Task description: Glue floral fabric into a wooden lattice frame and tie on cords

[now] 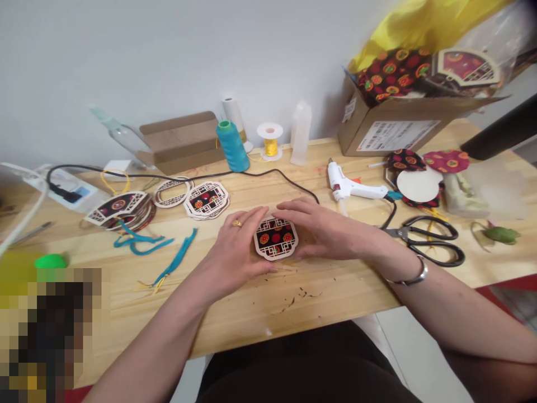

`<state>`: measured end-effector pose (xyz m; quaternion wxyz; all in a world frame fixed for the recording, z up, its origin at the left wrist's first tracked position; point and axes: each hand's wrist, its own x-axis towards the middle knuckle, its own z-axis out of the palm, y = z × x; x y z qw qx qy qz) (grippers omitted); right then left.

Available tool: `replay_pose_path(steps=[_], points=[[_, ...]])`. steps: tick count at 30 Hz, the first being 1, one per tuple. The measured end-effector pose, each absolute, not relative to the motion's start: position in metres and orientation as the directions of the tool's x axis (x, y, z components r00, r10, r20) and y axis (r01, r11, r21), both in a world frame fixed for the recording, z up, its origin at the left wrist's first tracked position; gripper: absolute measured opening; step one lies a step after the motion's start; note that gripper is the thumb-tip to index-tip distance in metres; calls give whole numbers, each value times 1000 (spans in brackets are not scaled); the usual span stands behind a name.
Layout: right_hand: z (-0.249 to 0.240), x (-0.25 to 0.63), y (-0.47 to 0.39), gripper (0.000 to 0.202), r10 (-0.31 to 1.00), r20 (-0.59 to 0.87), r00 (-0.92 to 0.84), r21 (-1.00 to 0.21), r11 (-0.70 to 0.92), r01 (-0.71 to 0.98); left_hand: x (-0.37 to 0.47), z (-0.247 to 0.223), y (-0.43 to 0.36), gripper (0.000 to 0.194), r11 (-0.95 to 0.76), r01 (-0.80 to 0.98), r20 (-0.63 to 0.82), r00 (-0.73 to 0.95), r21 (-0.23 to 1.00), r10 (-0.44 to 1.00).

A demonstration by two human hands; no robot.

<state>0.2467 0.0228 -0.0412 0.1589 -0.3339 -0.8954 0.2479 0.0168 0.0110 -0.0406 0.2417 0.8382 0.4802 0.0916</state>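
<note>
Left hand (pixel 237 246) and right hand (pixel 325 229), fingers loosely curled, both grip the lattice ornament (pixel 276 239) on the table (pixel 260 302)

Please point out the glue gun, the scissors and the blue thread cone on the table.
glue gun (pixel 351 187): head view, on its white body.
scissors (pixel 436 239): head view, on the black handle loops.
blue thread cone (pixel 232 146): head view, on the wound blue thread.
</note>
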Motion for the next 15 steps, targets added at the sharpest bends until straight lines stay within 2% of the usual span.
replay_pose_path(steps=[8,15], points=[[-41,244,21,72,637,186,-748,-581,685,439,19,-42,7,90,-405,772,-86,505,490,859],[-44,242,20,70,642,215,-736,-563,697,443,20,-45,7,84,-441,766,-52,522,467,852]])
